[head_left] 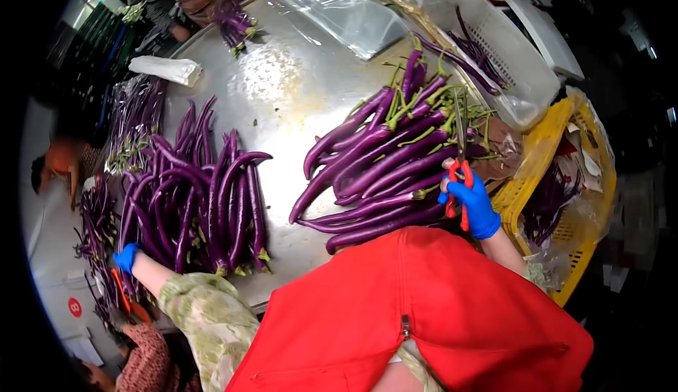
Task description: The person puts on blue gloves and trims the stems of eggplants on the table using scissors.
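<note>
My right hand [479, 208], in a blue glove, is closed round the red handles of a pair of scissors [460, 123] whose blades point away from me. The blades lie over the green stems of a heap of long purple eggplants [385, 152] on the metal table. Far to the left, my left hand [127, 257], also gloved in blue, reaches to the near left edge of a second pile of eggplants [187, 194]. Its fingers are too small and partly hidden to show whether they grip one.
A yellow crate [575, 265] and a white basket [526, 95], both with eggplants, stand at the right. Clear plastic bags [346, 18] lie at the table's [282, 109] far side. Bagged eggplants [134, 113] sit at left. Other people [152, 357] are around the table.
</note>
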`<move>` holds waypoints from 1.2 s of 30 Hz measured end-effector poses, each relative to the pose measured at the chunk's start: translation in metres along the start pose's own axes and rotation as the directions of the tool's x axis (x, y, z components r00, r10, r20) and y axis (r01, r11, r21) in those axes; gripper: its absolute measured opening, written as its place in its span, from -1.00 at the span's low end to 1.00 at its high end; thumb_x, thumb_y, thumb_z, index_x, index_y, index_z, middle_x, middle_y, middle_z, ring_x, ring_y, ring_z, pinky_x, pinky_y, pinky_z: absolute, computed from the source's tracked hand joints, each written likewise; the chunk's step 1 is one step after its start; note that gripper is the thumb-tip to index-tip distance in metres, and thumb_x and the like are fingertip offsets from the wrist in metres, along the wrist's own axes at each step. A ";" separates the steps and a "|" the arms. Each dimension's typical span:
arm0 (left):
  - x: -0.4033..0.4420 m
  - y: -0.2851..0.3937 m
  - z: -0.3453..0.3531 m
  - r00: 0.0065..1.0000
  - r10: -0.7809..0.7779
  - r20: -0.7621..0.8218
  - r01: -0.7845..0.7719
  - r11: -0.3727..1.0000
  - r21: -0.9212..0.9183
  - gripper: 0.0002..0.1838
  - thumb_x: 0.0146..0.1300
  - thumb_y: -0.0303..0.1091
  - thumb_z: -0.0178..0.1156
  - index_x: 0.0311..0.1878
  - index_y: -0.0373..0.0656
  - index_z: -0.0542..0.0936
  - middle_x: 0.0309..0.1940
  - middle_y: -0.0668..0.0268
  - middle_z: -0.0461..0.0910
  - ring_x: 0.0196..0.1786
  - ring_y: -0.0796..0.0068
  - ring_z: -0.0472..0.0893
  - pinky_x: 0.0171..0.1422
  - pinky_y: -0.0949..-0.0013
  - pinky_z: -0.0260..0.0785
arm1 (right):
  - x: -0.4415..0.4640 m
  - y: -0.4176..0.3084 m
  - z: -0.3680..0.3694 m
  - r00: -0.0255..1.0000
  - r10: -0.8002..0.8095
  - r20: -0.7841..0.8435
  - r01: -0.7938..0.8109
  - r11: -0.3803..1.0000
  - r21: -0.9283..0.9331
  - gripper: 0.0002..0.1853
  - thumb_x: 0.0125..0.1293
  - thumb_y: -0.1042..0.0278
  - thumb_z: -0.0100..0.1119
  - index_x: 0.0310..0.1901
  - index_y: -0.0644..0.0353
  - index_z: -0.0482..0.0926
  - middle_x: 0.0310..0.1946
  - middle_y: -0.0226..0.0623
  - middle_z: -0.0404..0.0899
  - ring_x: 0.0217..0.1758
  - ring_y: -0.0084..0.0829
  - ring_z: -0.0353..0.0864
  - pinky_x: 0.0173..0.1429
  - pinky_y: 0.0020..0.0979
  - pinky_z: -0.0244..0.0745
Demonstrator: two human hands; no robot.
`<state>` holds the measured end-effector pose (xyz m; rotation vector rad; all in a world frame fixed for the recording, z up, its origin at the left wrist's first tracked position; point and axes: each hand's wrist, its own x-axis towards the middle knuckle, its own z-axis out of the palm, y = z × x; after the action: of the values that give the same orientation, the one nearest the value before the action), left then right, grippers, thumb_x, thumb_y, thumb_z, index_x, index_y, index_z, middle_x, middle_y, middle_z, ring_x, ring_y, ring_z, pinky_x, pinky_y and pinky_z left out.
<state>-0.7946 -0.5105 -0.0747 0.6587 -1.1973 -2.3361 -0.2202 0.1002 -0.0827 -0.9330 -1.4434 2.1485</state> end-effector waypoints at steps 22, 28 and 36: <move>-0.630 -0.414 0.274 -0.171 -0.726 0.666 -0.875 0.423 0.236 -0.20 -0.12 0.15 0.35 0.11 -0.25 0.49 -0.17 -0.05 0.61 -0.09 0.13 0.62 0.01 0.25 0.43 | 0.010 0.037 -0.034 0.979 0.099 -0.177 -0.050 0.963 0.266 -0.50 0.21 0.42 0.09 0.20 0.22 0.27 -0.34 -0.33 0.45 -0.32 -0.49 0.51 -0.21 -0.49 0.42; -0.621 -0.512 0.289 -0.241 -0.894 0.377 -0.880 0.365 0.303 -0.48 -0.15 -0.04 0.41 -0.21 -0.26 0.62 -0.36 0.13 0.64 -0.28 0.29 0.65 -0.16 0.33 0.46 | 0.013 0.045 -0.037 0.966 0.167 -0.196 -0.096 0.939 0.329 -0.47 0.22 0.44 0.09 0.23 0.22 0.25 -0.31 -0.32 0.46 -0.29 -0.49 0.53 -0.30 -0.51 0.44; -0.628 -0.337 0.312 -0.436 -0.678 0.592 -0.468 0.732 0.495 -0.39 -0.10 -0.26 0.46 0.02 -0.29 0.47 -0.21 0.28 0.55 -0.18 0.49 0.52 -0.01 0.40 0.39 | 0.018 0.037 -0.037 0.980 0.091 -0.178 -0.037 0.958 0.286 -0.47 0.21 0.43 0.09 0.22 0.26 0.23 -0.33 -0.32 0.45 -0.31 -0.50 0.52 -0.33 -0.53 0.44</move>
<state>-0.5332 0.2216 -0.0595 -2.2234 -2.8473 -1.9545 -0.2051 0.1218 -0.1313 -1.0541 -0.9982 2.1703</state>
